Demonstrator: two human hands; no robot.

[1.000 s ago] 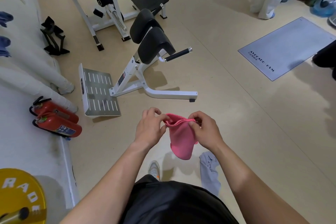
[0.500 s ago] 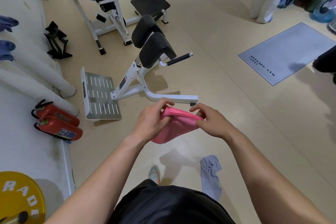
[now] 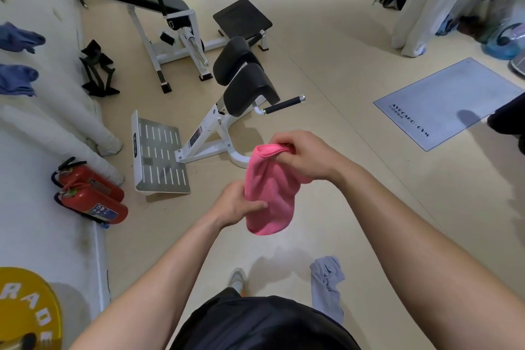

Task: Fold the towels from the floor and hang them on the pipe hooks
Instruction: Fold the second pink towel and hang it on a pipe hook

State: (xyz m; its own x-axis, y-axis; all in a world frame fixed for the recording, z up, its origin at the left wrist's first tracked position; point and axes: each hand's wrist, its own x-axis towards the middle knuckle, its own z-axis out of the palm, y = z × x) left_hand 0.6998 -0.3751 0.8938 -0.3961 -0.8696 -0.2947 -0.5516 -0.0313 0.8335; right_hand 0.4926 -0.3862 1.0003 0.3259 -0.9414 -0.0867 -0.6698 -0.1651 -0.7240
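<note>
A folded pink towel hangs in front of me at waist height. My right hand pinches its top edge. My left hand holds its left side lower down, thumb on the front. A crumpled grey-blue towel lies on the floor by my right foot. Two blue towels hang at the far left on the white wall above the padded pipes; the hooks themselves are hidden.
A white back-extension bench with a metal footplate stands just ahead. Two red fire extinguishers lie by the left wall. A yellow weight plate is at bottom left, a grey gym mat at right.
My right hand has lifted the towel's top edge while my left hand slid down its side. The towel now hangs vertically instead of lying stretched between both hands.
</note>
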